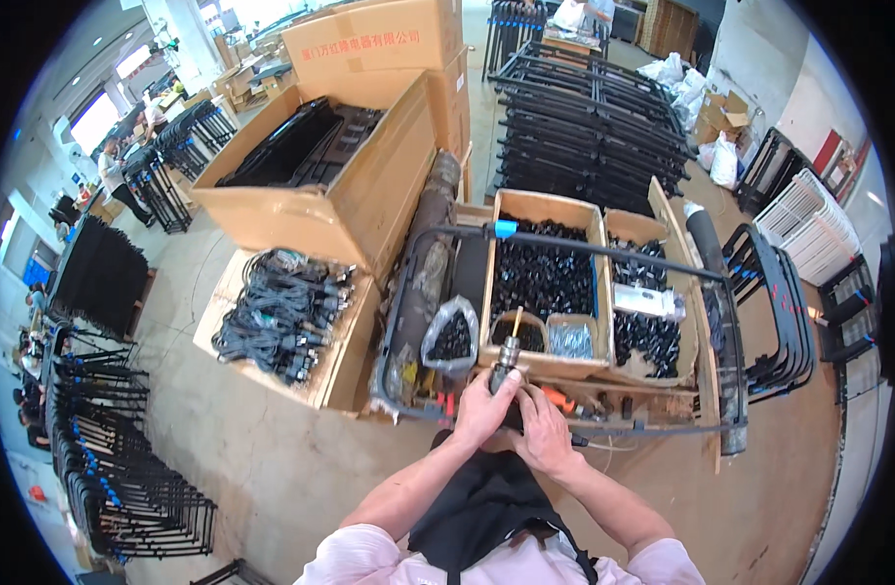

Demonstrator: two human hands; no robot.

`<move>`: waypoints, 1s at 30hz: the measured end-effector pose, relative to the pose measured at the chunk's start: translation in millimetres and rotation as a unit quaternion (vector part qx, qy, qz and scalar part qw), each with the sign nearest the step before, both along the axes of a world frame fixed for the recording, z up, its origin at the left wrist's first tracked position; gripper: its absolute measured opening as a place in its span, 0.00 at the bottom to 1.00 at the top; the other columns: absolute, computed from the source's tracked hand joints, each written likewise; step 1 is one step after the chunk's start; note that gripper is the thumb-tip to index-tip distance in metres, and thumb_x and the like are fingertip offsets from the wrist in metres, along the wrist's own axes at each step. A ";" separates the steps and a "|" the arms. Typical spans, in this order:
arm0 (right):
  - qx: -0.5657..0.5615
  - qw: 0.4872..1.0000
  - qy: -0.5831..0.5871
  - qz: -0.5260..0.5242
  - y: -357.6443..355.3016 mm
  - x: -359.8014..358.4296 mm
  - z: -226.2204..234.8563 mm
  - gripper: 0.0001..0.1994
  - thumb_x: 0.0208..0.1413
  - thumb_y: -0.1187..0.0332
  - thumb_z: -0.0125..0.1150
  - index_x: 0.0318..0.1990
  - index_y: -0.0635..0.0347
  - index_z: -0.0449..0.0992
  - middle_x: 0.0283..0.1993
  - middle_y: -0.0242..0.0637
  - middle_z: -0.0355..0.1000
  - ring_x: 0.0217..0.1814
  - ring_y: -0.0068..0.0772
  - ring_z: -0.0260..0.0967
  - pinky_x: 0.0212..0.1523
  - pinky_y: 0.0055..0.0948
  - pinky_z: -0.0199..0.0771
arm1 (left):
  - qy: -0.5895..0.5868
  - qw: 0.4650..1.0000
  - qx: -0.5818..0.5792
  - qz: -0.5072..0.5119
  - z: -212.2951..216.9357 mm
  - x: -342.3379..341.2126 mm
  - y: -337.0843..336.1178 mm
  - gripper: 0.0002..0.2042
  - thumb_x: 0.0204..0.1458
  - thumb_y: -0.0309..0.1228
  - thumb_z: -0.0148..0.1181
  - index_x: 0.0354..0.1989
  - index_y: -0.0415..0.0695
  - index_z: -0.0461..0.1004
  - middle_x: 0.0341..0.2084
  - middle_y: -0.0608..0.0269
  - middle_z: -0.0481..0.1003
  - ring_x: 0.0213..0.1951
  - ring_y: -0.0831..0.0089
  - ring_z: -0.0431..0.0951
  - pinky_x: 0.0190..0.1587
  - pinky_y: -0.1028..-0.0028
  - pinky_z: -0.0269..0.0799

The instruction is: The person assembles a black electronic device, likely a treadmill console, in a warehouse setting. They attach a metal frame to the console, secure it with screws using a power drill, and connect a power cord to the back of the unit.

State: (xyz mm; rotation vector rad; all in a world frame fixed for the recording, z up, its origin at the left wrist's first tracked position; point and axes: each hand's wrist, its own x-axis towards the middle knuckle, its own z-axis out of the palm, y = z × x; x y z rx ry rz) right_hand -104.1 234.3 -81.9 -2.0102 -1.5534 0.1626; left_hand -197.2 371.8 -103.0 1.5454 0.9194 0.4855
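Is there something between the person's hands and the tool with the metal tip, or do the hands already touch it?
Nothing visible stands between them. The left hand and the right hand both already grip the tool, whose metal tip sticks up above the fingers.

A factory assembly floor or workshop: bare concrete floor point(272, 468), big open cardboard boxes point(340, 185) of black parts, bundled black cables point(281, 312), stacks of black metal tube frames point(584, 127) all around, and other workers point(111, 175) at stations along the far left wall
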 end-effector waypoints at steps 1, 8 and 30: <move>-0.012 1.000 0.017 0.004 -17.4 -12.3 -6.4 0.40 0.46 0.71 0.76 0.69 0.65 0.64 0.61 0.54 0.69 0.61 0.59 0.71 0.60 0.50 0.76 | 0.035 0.999 0.021 -0.010 9.5 -18.9 -20.1 0.21 0.64 0.47 0.66 0.43 0.37 0.78 0.32 0.58 0.80 0.35 0.72 0.77 0.42 0.66 0.75; -0.076 0.990 0.077 0.088 -107.1 -100.5 -65.6 0.37 0.47 0.65 0.75 0.66 0.66 0.66 0.54 0.52 0.73 0.54 0.57 0.75 0.55 0.50 0.78 | -0.004 0.997 0.047 0.065 -68.3 -133.6 -131.1 0.22 0.63 0.48 0.68 0.41 0.37 0.77 0.28 0.54 0.77 0.32 0.64 0.76 0.40 0.61 0.75; -0.222 0.964 0.139 0.043 -87.5 -159.8 -95.6 0.35 0.51 0.57 0.76 0.58 0.69 0.64 0.52 0.63 0.78 0.54 0.65 0.78 0.55 0.54 0.80 | 0.104 0.984 -0.129 0.059 -96.7 -180.5 -103.6 0.27 0.65 0.57 0.63 0.40 0.39 0.81 0.31 0.65 0.76 0.36 0.74 0.72 0.42 0.67 0.70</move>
